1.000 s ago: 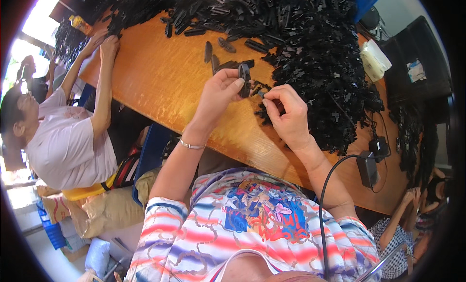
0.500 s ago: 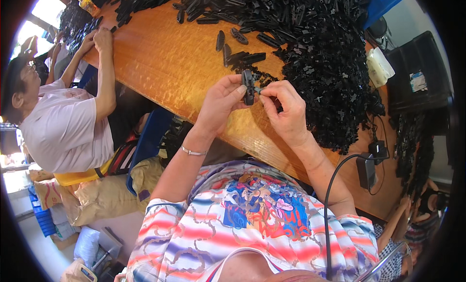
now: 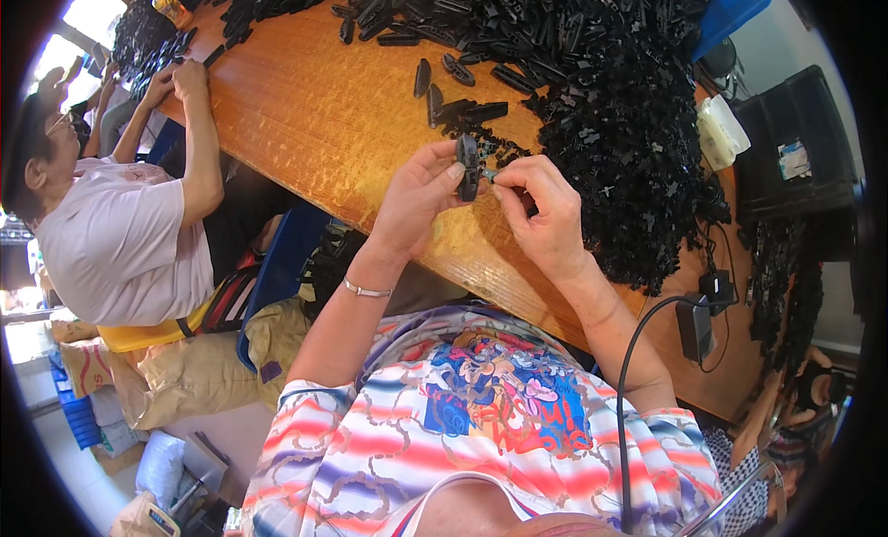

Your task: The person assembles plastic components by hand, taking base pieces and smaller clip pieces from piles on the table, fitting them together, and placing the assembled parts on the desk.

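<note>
Upright between the thumb and fingers of my left hand (image 3: 418,187) is an elongated black plastic part (image 3: 468,167) with rounded ends. Beside its right edge, my right hand (image 3: 541,199) pinches a tiny dark piece (image 3: 490,175), too small to name. That piece sits at or very near the black part; I cannot tell whether it is fitted in. Both hands are above the wooden table (image 3: 324,121). Just beyond them lie several loose black plastic parts like the held one (image 3: 458,70), and a scatter of small black pieces.
A big heap of small black pieces (image 3: 620,176) covers the table's right side, with longer black parts (image 3: 518,19) piled behind it. A power adapter (image 3: 695,326) with a cable stands at the right edge. Another person (image 3: 129,213) works at the left edge, near a yellow bottle (image 3: 169,8).
The black part in my left hand has shifted very slightly left and turned a little. My right hand stays at its side. The co-worker's hands have moved slightly.
</note>
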Motion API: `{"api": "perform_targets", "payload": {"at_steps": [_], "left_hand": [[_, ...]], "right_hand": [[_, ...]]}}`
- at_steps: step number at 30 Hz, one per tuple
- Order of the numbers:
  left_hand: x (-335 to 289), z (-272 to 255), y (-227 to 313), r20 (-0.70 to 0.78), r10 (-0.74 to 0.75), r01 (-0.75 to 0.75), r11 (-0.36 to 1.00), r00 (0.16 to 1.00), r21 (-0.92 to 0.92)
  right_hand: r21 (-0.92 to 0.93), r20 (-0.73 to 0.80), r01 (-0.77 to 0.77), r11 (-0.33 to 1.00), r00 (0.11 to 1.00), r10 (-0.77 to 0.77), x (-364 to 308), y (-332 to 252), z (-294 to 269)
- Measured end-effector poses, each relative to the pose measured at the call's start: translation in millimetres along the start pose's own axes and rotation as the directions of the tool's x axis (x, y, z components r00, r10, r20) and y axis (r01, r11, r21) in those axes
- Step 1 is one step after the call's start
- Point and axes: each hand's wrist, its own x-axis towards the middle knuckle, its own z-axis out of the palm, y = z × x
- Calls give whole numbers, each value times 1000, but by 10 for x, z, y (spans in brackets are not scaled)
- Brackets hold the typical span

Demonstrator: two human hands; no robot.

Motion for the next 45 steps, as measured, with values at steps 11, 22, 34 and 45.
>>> {"api": "perform_targets", "payload": {"at_steps": [11, 22, 34, 45], "left_hand": [[45, -143, 60, 18, -89, 83, 973, 996, 217], [-129, -223, 120, 37, -109, 85, 907, 993, 412], [-197, -267, 114, -32, -192, 189, 902, 981, 388], [-600, -88, 285, 71, 90, -112, 620, 993, 776]], "right_hand": [[11, 204, 218, 976, 955, -216, 160, 68, -26], [27, 301, 296, 955, 908, -290, 34, 196, 72], [-6, 379, 312, 950, 880, -286, 27, 98, 77], [-12, 504, -375, 927, 799, 330, -164, 105, 299]]}}
